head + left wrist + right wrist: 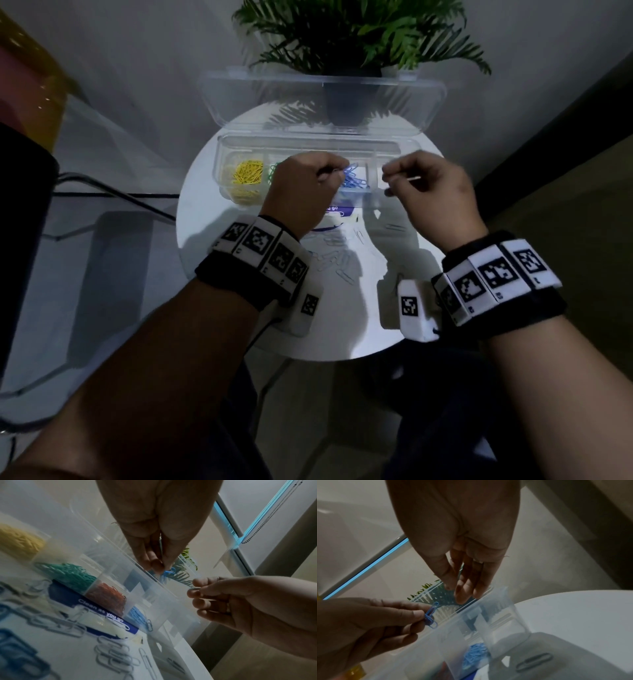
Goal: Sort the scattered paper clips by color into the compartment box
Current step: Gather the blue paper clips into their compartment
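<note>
Left hand (301, 185): fingers pinch blue clips (430, 616) over compartment box (390, 195), table's far edge | right hand (435, 192): pinches pale clip | risk: clip slips into neighbouring compartment.

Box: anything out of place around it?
One grey clip stands on end against the box front wall, by the blue pile, apparently outside the compartments. The colour piles inside look unmixed.
</note>
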Demonstrator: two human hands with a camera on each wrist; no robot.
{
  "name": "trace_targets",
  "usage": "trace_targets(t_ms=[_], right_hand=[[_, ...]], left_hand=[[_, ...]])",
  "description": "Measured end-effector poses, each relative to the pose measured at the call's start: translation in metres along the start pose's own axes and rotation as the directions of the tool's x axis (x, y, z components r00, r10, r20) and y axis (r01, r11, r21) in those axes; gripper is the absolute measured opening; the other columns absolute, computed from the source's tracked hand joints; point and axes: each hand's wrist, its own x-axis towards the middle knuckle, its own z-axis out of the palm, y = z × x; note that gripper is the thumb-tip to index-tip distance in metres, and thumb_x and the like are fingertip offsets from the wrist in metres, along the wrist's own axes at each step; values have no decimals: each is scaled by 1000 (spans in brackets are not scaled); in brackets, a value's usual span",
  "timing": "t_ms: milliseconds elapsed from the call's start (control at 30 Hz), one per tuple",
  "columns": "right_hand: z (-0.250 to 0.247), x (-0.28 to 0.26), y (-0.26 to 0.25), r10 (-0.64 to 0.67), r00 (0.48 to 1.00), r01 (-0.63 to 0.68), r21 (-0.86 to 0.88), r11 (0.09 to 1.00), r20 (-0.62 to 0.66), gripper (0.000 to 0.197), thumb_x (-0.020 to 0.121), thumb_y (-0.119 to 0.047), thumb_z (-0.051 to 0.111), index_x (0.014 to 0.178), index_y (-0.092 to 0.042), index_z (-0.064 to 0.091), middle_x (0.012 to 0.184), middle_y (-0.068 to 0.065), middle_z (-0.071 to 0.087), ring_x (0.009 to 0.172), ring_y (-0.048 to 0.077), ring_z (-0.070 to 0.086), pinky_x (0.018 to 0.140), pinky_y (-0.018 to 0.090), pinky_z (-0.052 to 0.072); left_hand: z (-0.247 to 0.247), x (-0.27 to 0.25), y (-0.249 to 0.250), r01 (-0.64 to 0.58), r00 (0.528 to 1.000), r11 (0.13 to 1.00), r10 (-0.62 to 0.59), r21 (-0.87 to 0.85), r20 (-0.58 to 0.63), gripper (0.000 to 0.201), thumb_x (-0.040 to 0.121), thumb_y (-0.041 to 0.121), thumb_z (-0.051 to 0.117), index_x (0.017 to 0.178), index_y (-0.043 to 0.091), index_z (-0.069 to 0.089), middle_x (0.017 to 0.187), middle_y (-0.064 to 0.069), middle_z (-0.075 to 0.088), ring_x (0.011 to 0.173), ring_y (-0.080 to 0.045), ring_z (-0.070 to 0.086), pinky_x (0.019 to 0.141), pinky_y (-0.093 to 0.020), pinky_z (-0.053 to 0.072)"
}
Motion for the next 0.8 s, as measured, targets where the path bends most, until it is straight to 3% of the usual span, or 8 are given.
trace_targets(t_ms=[67, 167, 233, 333, 400, 500, 667, 800], right_hand=[[-6, -6, 4, 7, 999, -6, -19, 1000, 40, 29, 84, -7, 56, 70, -31, 62, 83, 8, 70, 78, 29, 69, 75, 36, 57], [-11, -9, 10, 18, 998, -16, -35, 999, 66, 26, 85, -5, 55, 73, -27, 63, 85, 13, 70, 79, 29, 69, 73, 30, 56], [-13, -9, 10, 21, 998, -19, -36, 999, 67, 23, 86, -7, 55, 75, -25, 64, 86, 13, 71, 77, 27, 69, 70, 26, 54], [-11, -5, 10, 19, 996, -15, -49, 999, 89, 21, 86, -9, 55, 75, -26, 64, 84, 8, 70, 73, 25, 68, 71, 27, 52], [-5, -4, 8, 12, 990, 0, -81, 997, 138, 17, 85, -9, 57, 80, -22, 67, 77, -2, 66, 70, 23, 65, 71, 25, 51], [10, -8, 6, -20, 968, 62, -161, 985, 252, 16, 84, -8, 58, 83, -20, 69, 69, -11, 62, 57, 3, 56, 61, 9, 43], [44, -19, -2, -8, 864, 228, -376, 898, 504, 14, 82, -18, 64, 94, -16, 72, 82, -1, 64, 64, 6, 50, 67, 17, 35], [73, -29, -8, 25, 840, 279, -470, 838, 542, 17, 85, -26, 62, 98, -19, 71, 97, 4, 69, 84, 18, 61, 74, 24, 43]], left_hand=[[6, 2, 3, -29, 999, 998, 30, 52, -26, 25, 86, 7, 60, 109, 5, 69, 105, -10, 72, 94, -17, 67, 90, -16, 50], [9, 4, 5, 6, 1000, 999, -5, 35, -10, 35, 87, 6, 54, 120, 13, 63, 115, -8, 68, 94, -15, 66, 91, -27, 53], [5, 6, 4, 13, 1000, 1000, -12, 29, -18, 35, 87, 7, 51, 118, 16, 64, 109, -4, 68, 86, -13, 67, 84, -21, 54], [-9, 5, 1, -60, 998, 985, 65, 164, -23, 24, 85, 6, 53, 99, 16, 69, 96, 4, 63, 72, -3, 57, 68, 0, 41], [-22, 3, -4, -73, 997, 973, 74, 220, 6, 17, 84, 7, 56, 90, 16, 69, 92, 5, 63, 67, 3, 50, 63, 1, 36], [-40, -4, -14, -65, 994, 944, 35, 323, 99, 12, 84, 11, 60, 90, 17, 69, 90, 6, 62, 63, 2, 51, 60, 1, 36], [-58, -22, -34, -40, 928, 847, -165, 529, 334, 12, 84, 13, 62, 94, 13, 69, 97, -5, 67, 78, -16, 58, 73, -18, 38], [-51, -33, -45, -53, 878, 759, -275, 649, 392, 17, 85, 17, 61, 100, 15, 67, 109, -8, 61, 101, -23, 58, 86, -27, 41]])
